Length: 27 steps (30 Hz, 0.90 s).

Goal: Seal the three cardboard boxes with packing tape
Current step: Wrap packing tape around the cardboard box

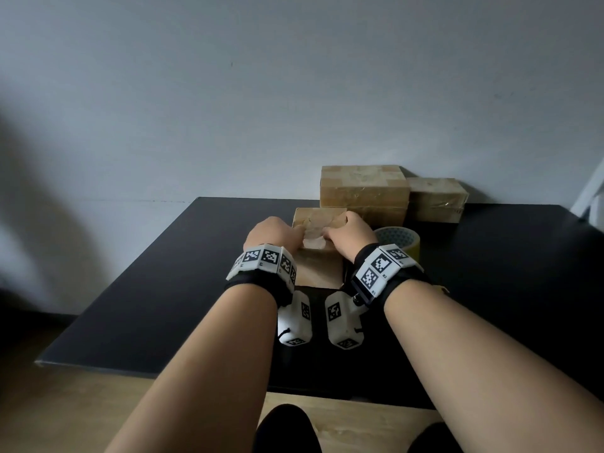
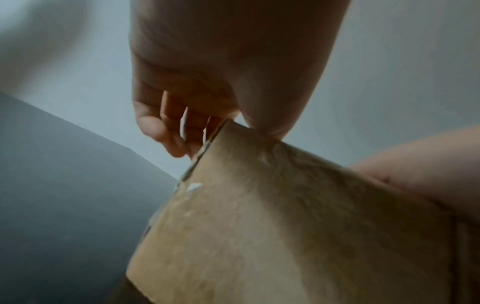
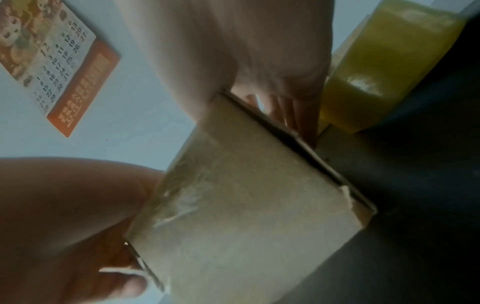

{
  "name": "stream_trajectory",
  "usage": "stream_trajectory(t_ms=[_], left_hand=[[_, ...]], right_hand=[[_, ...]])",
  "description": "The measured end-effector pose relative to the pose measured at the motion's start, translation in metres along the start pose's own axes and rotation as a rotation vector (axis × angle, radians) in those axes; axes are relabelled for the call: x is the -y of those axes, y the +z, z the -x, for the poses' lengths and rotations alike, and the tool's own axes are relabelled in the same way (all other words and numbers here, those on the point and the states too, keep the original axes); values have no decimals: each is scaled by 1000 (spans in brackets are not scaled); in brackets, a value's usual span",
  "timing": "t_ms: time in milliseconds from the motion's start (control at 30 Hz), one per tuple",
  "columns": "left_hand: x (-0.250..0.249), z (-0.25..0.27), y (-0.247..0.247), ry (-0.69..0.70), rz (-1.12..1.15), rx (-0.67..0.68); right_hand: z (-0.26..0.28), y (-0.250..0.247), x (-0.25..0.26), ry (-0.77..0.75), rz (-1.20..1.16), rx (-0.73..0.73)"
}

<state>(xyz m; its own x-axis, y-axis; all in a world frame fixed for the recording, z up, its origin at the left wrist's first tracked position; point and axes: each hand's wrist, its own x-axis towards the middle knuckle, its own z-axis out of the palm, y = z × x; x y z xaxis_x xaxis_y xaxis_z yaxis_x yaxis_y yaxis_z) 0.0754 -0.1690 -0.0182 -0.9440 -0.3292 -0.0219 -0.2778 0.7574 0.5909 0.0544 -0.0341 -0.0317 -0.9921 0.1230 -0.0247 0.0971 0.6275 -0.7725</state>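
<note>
both hands grip a small cardboard box (image 1: 318, 266) near the middle of the desk (image 1: 147, 289); left hand (image 1: 271, 233) and right hand (image 1: 351, 232) curl over its top edges, thumbs on crumpled tape; a tape roll (image 1: 400, 240) sits just right; two taped boxes (image 1: 362, 188) stand at the far edge.

**Count of what is on your table**

You have three cardboard boxes: a small box (image 1: 318, 266) near you at the centre, a large box (image 1: 364, 188) just behind it, and a third box (image 1: 436, 199) to the far right, beside the large one. You have one roll of packing tape (image 1: 400, 238), just right of the small box. Two hands are in view, your left hand (image 1: 271, 232) and your right hand (image 1: 351, 232). One calendar (image 3: 55, 63) hangs on the wall. One black table (image 1: 163, 289) carries the lot.
</note>
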Motion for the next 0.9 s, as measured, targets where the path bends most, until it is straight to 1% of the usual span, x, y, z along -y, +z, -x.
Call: stream_trajectory(t_ms=[133, 233, 300, 400, 567, 633, 733, 900], left_hand=[[-10, -6, 13, 41, 24, 97], [-11, -10, 20, 55, 36, 113], [-10, -13, 21, 31, 35, 125], [-10, -19, 23, -14, 74, 110], [-9, -19, 27, 32, 55, 122], [-7, -20, 27, 48, 64, 127], [-2, -22, 26, 49, 111, 118], [0, -26, 25, 47, 97, 95]], right_hand=[[-4, -1, -2, -4, -55, 31], [-7, 2, -3, 16, -55, 37], [-8, 3, -2, 32, -53, 31], [-10, 3, -2, 39, -43, 13], [-8, 7, -7, 15, -38, 2], [-7, 6, -6, 32, -28, -6], [-8, 3, -3, 51, -2, 9], [-11, 1, -1, 32, 3, 9]])
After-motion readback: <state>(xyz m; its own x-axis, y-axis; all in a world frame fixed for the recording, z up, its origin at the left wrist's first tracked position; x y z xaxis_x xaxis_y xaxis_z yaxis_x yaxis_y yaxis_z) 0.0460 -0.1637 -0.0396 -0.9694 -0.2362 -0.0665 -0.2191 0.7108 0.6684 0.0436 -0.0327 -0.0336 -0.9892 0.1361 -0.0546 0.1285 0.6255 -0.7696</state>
